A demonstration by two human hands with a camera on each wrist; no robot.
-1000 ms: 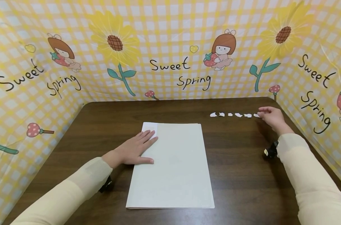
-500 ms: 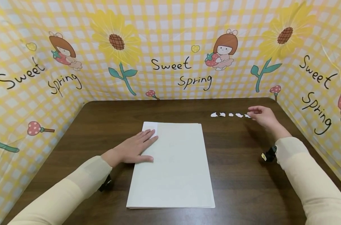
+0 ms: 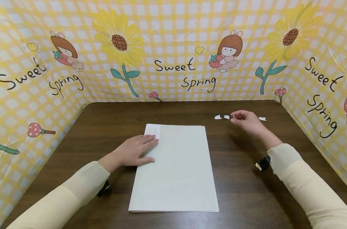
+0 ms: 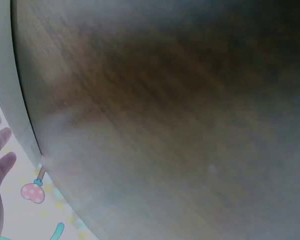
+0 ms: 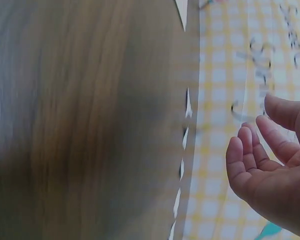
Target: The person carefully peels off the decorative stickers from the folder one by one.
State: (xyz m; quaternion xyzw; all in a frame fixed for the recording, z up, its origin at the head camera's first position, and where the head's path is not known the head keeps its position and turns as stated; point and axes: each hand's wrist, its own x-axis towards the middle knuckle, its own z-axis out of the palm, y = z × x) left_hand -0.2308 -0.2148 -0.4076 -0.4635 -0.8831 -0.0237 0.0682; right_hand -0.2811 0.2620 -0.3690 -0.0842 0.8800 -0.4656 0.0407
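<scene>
A large white folder (image 3: 179, 171) lies upright to me mid-table, with a brighter white label (image 3: 152, 129) at its top left corner. My left hand (image 3: 137, 150) rests on the folder's left side, fingers spread and fingertips at the label's lower edge. At the back right, small torn paper scraps (image 3: 217, 117) lie in a row. Over that row hovers my right hand (image 3: 248, 122), hiding some of the scraps. In the right wrist view its fingers are loosely bent, thumb and forefinger apart, with nothing between them. Another scrap (image 3: 262, 119) shows just right of the hand.
The dark wooden table (image 3: 104, 114) is enclosed at the back and both sides by a yellow checked cloth (image 3: 173, 38) printed with flowers. A black wrist camera (image 3: 263, 163) hangs under the right sleeve; another (image 3: 103, 188) sits by the left cuff.
My right hand has moved left along the row of scraps, uncovering one at its right end. My left hand has shifted slightly back to the left, showing more of the label.
</scene>
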